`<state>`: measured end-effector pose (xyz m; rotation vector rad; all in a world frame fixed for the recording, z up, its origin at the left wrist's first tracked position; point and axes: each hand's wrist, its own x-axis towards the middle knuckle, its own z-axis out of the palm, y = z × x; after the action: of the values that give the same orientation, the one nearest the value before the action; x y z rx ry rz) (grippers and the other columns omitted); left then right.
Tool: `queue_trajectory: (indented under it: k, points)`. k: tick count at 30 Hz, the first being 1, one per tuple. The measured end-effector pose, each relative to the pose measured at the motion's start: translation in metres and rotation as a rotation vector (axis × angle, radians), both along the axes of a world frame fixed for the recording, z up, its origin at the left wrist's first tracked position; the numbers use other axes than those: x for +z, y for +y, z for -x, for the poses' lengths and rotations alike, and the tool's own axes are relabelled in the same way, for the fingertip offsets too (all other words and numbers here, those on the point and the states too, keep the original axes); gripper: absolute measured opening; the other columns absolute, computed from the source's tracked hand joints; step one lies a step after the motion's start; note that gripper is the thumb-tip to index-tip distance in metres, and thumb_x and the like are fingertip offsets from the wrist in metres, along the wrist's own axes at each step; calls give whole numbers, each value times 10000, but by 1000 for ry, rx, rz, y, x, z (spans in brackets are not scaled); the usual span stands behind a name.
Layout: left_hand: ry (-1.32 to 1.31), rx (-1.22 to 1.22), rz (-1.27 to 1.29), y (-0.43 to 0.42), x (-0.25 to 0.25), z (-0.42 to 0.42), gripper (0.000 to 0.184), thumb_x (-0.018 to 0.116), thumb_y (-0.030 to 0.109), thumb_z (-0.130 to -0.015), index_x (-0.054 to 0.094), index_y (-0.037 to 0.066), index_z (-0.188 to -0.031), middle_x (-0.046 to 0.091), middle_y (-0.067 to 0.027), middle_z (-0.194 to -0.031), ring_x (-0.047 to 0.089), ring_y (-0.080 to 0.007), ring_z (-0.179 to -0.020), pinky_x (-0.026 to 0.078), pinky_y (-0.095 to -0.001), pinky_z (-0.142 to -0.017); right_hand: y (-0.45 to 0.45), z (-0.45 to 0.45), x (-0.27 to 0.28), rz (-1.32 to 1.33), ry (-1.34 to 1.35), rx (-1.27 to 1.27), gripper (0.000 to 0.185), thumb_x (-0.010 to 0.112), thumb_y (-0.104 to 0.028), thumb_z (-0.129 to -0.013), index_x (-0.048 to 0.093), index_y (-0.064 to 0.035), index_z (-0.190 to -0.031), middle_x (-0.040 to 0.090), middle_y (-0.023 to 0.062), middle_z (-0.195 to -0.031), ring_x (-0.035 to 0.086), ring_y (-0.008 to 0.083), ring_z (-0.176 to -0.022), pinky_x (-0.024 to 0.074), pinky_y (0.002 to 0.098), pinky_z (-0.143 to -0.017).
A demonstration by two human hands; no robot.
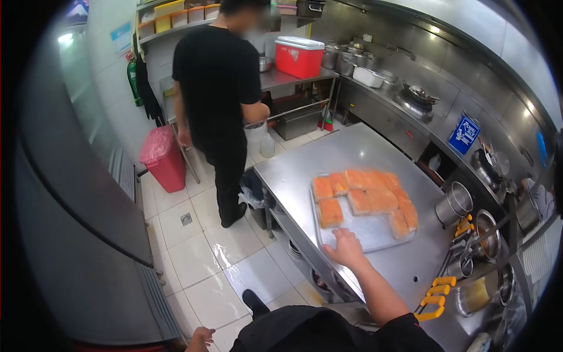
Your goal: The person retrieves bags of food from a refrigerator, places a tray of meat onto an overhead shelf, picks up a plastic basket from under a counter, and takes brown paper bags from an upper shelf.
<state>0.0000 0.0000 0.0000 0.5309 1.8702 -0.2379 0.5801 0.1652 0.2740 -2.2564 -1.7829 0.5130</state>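
Note:
On the steel table, a metal tray (366, 239) holds several square, orange-topped pieces (370, 201) with pale sides, which look like bread. My right hand (345, 246) is over the tray's near left edge, just below a single orange-topped square (330, 212). Its fingers are apart and hold nothing; whether they touch the tray I cannot tell. Low in the view, my left hand (203, 336) hangs beside my body above the floor, with loosely parted fingers and nothing visible in them.
A person in black (217, 94) stands beyond the steel table (293, 161), near a pink bin (164, 158). A red cooler (299, 57) sits on the back counter. Yellow-handled utensils (437, 299) and metal pots (453, 204) crowd the right side. A refrigerator (76, 246) borders the left.

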Motion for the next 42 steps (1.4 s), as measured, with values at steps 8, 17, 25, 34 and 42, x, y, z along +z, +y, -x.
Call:
queue_trajectory:
  k: [8, 17, 25, 34, 42]
  points:
    - [5, 120, -207, 167, 25, 83, 357, 611, 287, -880, 604, -23, -1056, 642, -140, -854, 691, -265, -732, 565, -426, -579, 107, 16, -26, -143, -231, -197, 530, 740, -262, -745, 578, -126, -1231, 439, 224, -1337, 509, 416, -1145, 460, 465, -947]
    - [-200, 151, -603, 418, 86, 81, 500, 611, 276, -891, 492, -4, -1288, 644, -137, -1034, 676, -255, -817, 553, -381, -632, 214, 45, 50, 17, -202, -432, 501, 706, -332, -769, 631, 7, -1129, 675, 225, -1042, 612, 350, -1072, 478, 431, -928]
    - [-9, 174, -525, 517, 84, 159, 413, 629, 235, -881, 537, -15, -1197, 649, -144, -963, 670, -238, -740, 540, -379, -548, 446, 63, 15, 55, -66, -339, 635, 695, -482, -798, 599, -20, -1224, 588, 234, -1230, 565, 366, -1147, 456, 429, -969]
    - [287, 1022, -1136, 519, 252, 295, 239, 592, 270, -926, 608, 80, -1070, 606, 7, -866, 602, -122, -719, 470, -258, -537, 720, 392, -37, 205, -62, 877, 684, 674, -529, -803, 561, -59, -1288, 574, 227, -1262, 542, 367, -1186, 448, 435, -991]
    - [511, 944, -1682, 631, 414, 424, 478, 568, 412, -958, 534, 117, -1333, 602, -35, -1234, 582, -137, -1064, 444, -291, -858, 807, 582, -27, 314, -21, 1041, 658, 637, -524, -838, 554, -44, -1279, 591, 212, -1232, 551, 363, -1169, 450, 440, -982]
